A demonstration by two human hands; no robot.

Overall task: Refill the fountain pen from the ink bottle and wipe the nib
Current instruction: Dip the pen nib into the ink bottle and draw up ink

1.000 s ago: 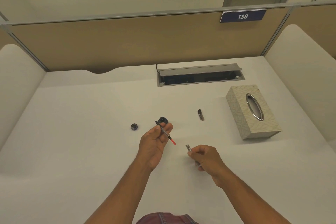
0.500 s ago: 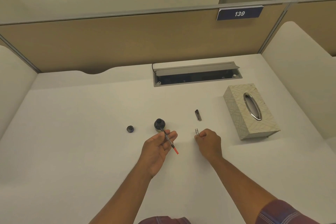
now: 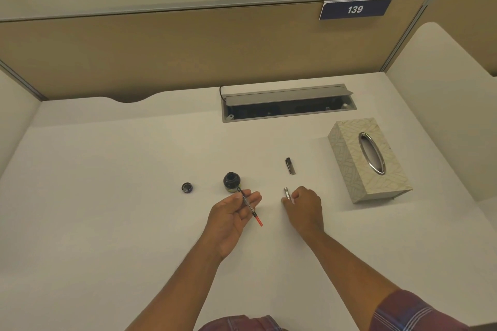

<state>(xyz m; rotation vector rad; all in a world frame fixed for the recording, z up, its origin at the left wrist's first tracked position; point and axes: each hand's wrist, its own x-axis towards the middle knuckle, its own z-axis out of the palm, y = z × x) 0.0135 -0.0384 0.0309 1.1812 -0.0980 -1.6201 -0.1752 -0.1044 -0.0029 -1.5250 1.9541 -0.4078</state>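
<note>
Silver metal pen barrel [image 3: 286, 193], now lowered to desk by pinching right hand [image 3: 305, 205]; left hand [image 3: 233, 211] pinches nib section [image 3: 248, 205], nib at 11 o'clock over black glass ink bottle [image 3: 231, 181].

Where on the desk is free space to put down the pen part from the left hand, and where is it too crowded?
Free: the wide bare desk left of the bottle cap, and the strip between the ink bottle and the cable tray. Crowded: the middle, where the left hand, right hand, pen cap and tissue box lie close together.
</note>
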